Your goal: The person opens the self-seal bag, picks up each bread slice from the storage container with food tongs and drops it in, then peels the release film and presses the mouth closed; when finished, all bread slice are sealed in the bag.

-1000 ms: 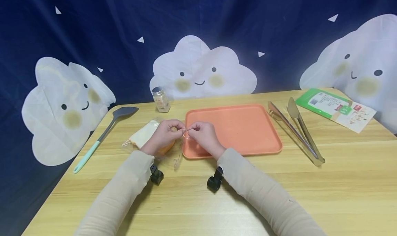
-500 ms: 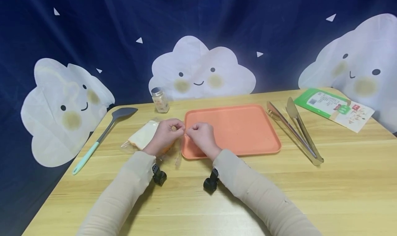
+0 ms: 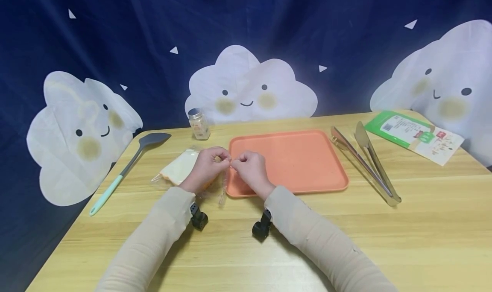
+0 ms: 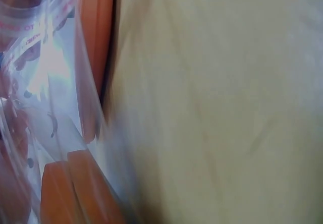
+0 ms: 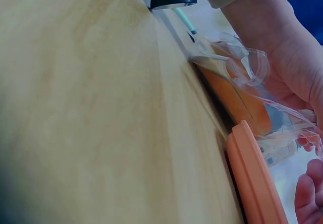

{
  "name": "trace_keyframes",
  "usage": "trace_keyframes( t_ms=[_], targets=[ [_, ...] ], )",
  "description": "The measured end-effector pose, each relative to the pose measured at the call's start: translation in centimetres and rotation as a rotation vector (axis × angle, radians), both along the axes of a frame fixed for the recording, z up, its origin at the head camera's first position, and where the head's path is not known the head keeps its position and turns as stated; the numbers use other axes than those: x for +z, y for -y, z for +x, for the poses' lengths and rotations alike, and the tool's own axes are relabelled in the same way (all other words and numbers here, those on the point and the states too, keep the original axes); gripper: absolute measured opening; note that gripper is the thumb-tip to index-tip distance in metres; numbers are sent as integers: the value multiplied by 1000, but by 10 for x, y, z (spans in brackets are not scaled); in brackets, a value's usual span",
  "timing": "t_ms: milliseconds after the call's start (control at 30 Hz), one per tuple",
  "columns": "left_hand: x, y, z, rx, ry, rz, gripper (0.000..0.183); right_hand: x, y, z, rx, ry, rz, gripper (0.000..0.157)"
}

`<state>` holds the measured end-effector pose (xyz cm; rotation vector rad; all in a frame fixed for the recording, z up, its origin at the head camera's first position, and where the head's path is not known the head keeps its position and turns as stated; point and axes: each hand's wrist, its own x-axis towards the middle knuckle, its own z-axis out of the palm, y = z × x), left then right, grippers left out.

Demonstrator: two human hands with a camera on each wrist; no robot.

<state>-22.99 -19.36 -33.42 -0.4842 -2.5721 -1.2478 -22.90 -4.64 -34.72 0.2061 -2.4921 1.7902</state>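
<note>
While both wrists are held above the near middle of the desk (image 3: 292, 249), a clear plastic bag (image 4: 55, 77) is pinched at its edge by the fingers of the left hand (image 3: 206, 167), thumb and forefinger being brought together. The same edge is gripped by the fingers of the right hand (image 3: 251, 169), and the two sets of fingertips are held very close to each other over the left rim of the coral tray (image 3: 296, 159). Inside the bag, bread (image 3: 180, 166) with a pale face and brown crust is seen at the left of the tray, partly hidden by the left hand; in the left wrist view two crusts can be made out side by side, and red print is borne by the strip of plastic near the fingers. On the far left, a turner (image 3: 131, 163) with a grey head and mint handle is laid slantwise. Beyond the bag, a small glass jar (image 3: 200, 126) with a metallic lid is stood near the far edge. To the right of the tray, metal tongs (image 3: 380, 167) are laid with their ends spread and pointed away, and farther right a green and white packet (image 3: 415, 135) is placed flat. The far side is closed off by a dark blue curtain (image 3: 246, 18) on which smiling clouds are printed.
</note>
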Motion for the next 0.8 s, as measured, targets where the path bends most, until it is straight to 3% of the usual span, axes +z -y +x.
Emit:
trace_keyframes(
  t_ms=[333, 533, 667, 800],
  targets=[
    [-5, -2, -3, 0, 43, 9, 8, -8, -2, -2, 5, 22, -99, 9],
    [-5, 6, 0, 30, 121, 141, 7, -15, -8, -6, -2, 49, -129, 9],
    [-2, 5, 0, -15, 96, 71, 7, -15, -12, -8, -17, 78, -164, 6],
    [4, 2, -1, 12, 55, 3, 7, -10, -12, -7, -1, 63, -231, 7]
  ],
)
